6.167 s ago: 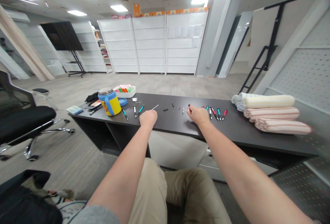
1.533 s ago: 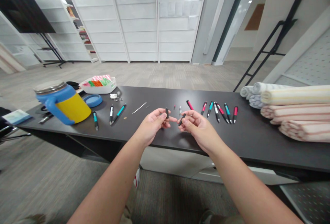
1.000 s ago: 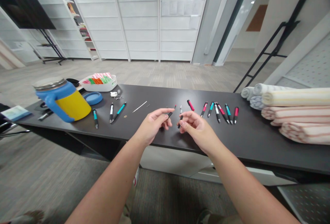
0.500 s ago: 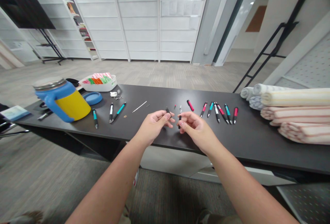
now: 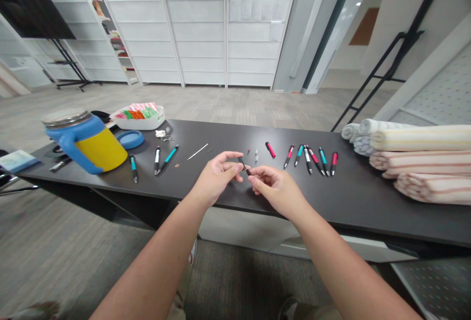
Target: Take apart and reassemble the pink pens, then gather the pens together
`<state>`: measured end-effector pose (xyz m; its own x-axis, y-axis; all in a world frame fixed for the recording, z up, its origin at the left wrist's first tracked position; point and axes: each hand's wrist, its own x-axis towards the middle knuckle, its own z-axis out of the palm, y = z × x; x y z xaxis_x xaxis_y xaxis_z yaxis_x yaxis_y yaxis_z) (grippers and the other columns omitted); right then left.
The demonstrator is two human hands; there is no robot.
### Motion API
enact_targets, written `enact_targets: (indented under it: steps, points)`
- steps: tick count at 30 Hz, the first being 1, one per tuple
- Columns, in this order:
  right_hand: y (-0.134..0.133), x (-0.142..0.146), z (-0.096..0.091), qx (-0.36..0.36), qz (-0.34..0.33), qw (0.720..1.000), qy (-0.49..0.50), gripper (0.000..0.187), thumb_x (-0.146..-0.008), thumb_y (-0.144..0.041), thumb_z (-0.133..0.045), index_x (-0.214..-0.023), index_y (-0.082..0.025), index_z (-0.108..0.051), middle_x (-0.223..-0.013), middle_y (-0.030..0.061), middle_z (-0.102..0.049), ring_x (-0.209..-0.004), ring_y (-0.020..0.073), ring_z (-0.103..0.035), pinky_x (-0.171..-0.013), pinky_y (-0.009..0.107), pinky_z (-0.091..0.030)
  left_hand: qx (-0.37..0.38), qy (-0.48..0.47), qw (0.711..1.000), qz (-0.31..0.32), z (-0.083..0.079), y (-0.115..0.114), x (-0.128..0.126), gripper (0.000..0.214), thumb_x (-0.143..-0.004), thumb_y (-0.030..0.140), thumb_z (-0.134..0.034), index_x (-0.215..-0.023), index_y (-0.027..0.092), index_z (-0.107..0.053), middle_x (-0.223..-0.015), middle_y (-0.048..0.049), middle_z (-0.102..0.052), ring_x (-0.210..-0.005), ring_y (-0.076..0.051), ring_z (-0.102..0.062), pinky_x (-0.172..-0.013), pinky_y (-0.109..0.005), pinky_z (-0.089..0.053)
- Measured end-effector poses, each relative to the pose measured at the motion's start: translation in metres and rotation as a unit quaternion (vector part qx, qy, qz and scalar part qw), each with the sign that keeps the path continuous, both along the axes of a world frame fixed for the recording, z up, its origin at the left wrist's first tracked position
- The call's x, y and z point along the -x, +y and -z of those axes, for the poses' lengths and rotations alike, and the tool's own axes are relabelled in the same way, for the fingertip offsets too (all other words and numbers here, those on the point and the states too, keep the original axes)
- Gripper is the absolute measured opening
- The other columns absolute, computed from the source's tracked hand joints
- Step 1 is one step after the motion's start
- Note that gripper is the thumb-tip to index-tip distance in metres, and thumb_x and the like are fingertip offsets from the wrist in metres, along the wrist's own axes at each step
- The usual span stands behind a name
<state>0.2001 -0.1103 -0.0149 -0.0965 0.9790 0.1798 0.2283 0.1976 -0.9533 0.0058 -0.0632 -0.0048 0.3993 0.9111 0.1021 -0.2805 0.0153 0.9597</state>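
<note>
Over the desk's front half, my left hand [image 5: 217, 175] pinches a slim black pen part [image 5: 241, 160] between thumb and fingers. My right hand [image 5: 274, 186] grips another short black pen part [image 5: 248, 173]. The two parts are in line, end to end; whether they are joined is hidden by the fingertips. Just beyond lie a pink pen barrel [image 5: 270, 149], small clear-looking pieces [image 5: 256, 155] and a tiny red piece [image 5: 248, 152]. Left of my hands are a thin white pen refill [image 5: 197, 151] and what looks like a small spring [image 5: 210, 150].
Several assembled pens [image 5: 308, 159] lie at right, before rolled striped cloths [image 5: 427, 158]. At left are more pens [image 5: 167, 159], a blue-and-yellow mug [image 5: 91, 146], its blue lid [image 5: 130, 139] and a white basket [image 5: 147, 122] of colourful packets. The dark desk [image 5: 221, 136] spans the view.
My right hand has moved left and turned its black part from upright to slanted, bringing it up to the part in my left hand. The view has shifted slightly.
</note>
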Motion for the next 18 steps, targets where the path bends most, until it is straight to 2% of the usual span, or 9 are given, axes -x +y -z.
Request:
enact_targets:
  steps: [11, 18]
  points:
    - [0.0002, 0.0003, -0.0004, -0.007, -0.008, 1.0, -0.011, 0.026, -0.09, -0.044, -0.072, -0.1, -0.02, -0.074, -0.079, 0.0024, -0.073, -0.064, 0.0151, -0.065, -0.063, 0.028, -0.053, -0.014, 0.032, 0.999, -0.02, 0.0033, 0.001, -0.0015, 0.047, -0.084, 0.037, -0.084, -0.12, 0.015, -0.064, -0.099, -0.0111, -0.081, -0.066, -0.01, -0.067, -0.075, -0.027, -0.053]
    - [0.0004, -0.0009, -0.0021, -0.002, 0.013, 1.0, -0.026, 0.028, -0.088, -0.046, -0.073, -0.097, -0.019, -0.075, -0.08, 0.0036, -0.075, -0.066, 0.0163, -0.067, -0.064, 0.029, -0.053, -0.048, 0.047, 0.997, -0.025, 0.0049, -0.0006, -0.0025, 0.04, -0.083, 0.036, -0.084, -0.113, 0.014, -0.07, -0.103, -0.0117, -0.081, -0.068, -0.011, -0.068, -0.078, -0.029, -0.055]
